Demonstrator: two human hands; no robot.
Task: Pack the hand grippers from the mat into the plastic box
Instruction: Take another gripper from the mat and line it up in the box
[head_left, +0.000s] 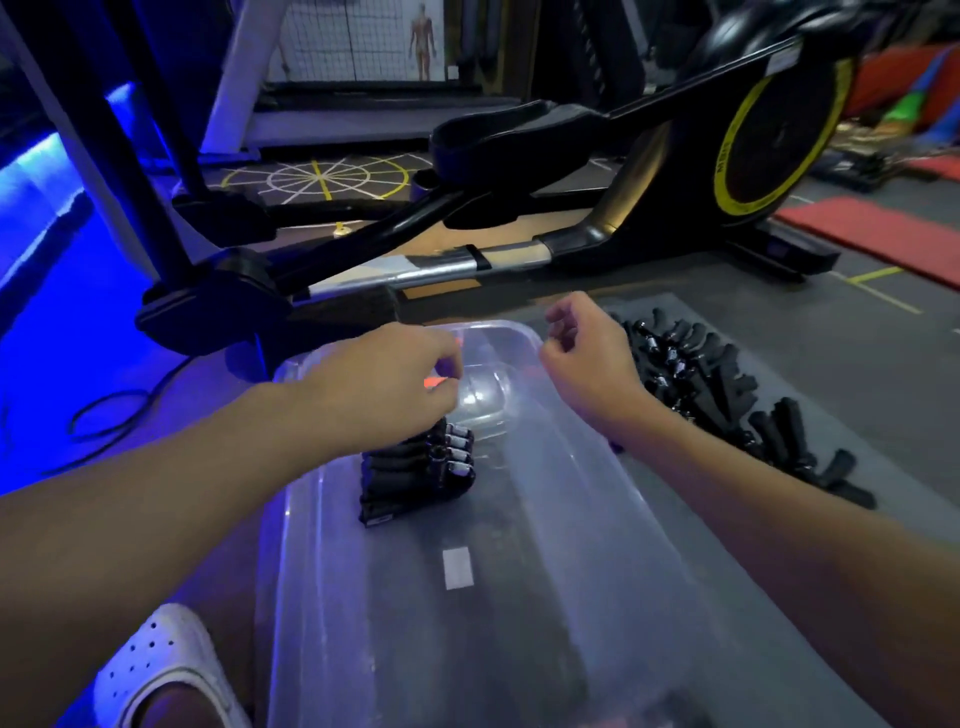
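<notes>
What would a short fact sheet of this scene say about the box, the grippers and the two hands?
Box: clear plastic box, mostly unfilled
Packed: small stack of black foam-handled hand grippers, inside the box
Waiting: row of black hand grippers on the grey mat, right of the box
Left hand: above the stack, fingers curled; hold cannot be told
Right hand: above the box's far right edge, loosely curled, empty
Behind: black exercise machine with a yellow-ringed wheel

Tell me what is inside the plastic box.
A short row of black hand grippers lies in the plastic box toward its far end. The left hand covers the row's far part, so more could be hidden.
</notes>
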